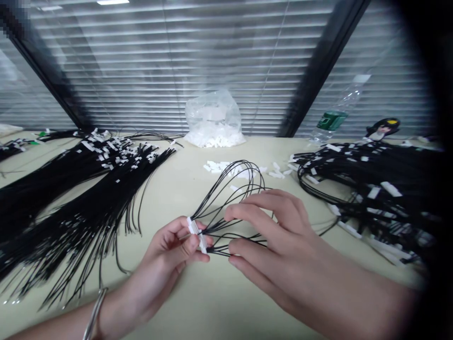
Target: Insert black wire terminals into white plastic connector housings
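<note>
Head view, left hand [170, 250] grip pinching white connector [197, 234], right hand [272, 236] fingering black wires [230, 198]

Two bare forearms in view, no sleeves on either. Left hand [166, 257]: no rings or gloves visible, nails short and plain. Thin silver metal bangle [95, 312] on the left wrist, near bottom edge. Right hand [272, 236]: no ring, watch or band visible; forearm bare out to the dark right edge of view.
</note>
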Demonstrator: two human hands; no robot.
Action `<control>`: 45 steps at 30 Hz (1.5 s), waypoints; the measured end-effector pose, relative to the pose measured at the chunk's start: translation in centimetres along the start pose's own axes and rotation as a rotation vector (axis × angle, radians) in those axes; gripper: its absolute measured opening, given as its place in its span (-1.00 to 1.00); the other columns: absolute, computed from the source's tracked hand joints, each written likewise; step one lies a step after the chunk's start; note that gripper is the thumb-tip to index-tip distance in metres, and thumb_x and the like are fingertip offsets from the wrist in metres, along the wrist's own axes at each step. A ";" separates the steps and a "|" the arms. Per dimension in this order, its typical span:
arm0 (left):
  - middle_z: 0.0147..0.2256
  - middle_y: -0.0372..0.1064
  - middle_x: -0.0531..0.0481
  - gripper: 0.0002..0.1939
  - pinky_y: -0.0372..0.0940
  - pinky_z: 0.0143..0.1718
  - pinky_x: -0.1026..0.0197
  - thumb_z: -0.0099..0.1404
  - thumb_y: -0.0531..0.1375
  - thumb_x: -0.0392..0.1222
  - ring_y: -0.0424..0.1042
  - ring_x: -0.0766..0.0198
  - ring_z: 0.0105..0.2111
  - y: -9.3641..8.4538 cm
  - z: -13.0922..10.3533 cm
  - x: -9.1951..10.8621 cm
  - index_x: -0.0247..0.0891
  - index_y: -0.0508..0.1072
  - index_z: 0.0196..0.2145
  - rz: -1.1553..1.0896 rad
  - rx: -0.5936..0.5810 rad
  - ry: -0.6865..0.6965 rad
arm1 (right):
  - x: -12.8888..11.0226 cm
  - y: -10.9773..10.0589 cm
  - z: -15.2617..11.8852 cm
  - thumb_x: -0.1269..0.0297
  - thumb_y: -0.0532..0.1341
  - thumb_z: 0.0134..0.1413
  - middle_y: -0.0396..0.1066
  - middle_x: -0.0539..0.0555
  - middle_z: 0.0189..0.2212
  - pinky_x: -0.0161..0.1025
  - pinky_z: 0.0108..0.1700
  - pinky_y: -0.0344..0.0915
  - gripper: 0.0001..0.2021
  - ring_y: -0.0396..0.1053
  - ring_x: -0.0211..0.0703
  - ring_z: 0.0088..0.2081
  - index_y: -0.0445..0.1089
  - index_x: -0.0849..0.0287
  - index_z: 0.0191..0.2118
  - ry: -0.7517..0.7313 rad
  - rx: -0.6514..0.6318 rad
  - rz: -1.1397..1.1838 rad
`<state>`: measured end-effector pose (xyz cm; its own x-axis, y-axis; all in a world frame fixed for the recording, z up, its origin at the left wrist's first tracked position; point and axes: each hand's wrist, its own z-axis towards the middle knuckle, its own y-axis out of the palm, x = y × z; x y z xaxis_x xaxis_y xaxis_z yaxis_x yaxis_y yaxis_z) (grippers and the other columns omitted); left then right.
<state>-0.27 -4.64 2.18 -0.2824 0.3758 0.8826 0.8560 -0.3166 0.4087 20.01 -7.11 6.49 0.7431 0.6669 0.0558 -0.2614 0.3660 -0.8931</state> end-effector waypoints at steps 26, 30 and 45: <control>-0.39 0.40 0.08 -0.87 0.29 -0.20 0.31 0.26 0.12 -0.37 0.37 0.39 -0.32 -0.1 0.1 -0.3 -0.21 0.44 -0.34 -0.014 -0.031 0.014 | -0.4 0.5 0.0 0.44 0.24 -0.10 0.25 0.02 -0.04 0.04 0.08 0.12 -0.84 0.07 0.06 0.05 0.40 0.13 -0.31 0.050 -0.001 0.122; -0.39 0.40 0.07 -0.87 0.29 -0.21 0.30 0.26 0.11 -0.36 0.36 0.38 -0.32 -0.1 0.1 -0.3 -0.22 0.44 -0.33 -0.002 -0.030 0.015 | -0.4 0.4 0.0 0.36 0.26 -0.09 0.25 0.01 -0.04 0.06 0.08 0.12 -0.85 0.08 0.08 0.05 0.40 0.13 -0.29 0.028 -0.002 0.094; -0.39 0.40 0.04 -0.93 0.25 -0.18 0.29 0.25 0.14 -0.31 0.37 0.35 -0.29 -0.2 0.2 -0.3 -0.22 0.42 -0.33 0.017 0.009 -0.015 | 0.6 0.5 0.2 0.41 0.17 0.03 0.24 0.09 -0.14 0.01 0.08 0.08 -0.94 0.02 0.02 0.08 0.35 0.16 -0.43 0.073 -0.132 0.117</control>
<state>-0.27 -4.47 1.78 -0.2612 0.3836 0.8858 0.8645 -0.3152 0.3915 20.21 -6.42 6.16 0.7562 0.6495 -0.0797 -0.2690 0.1975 -0.9427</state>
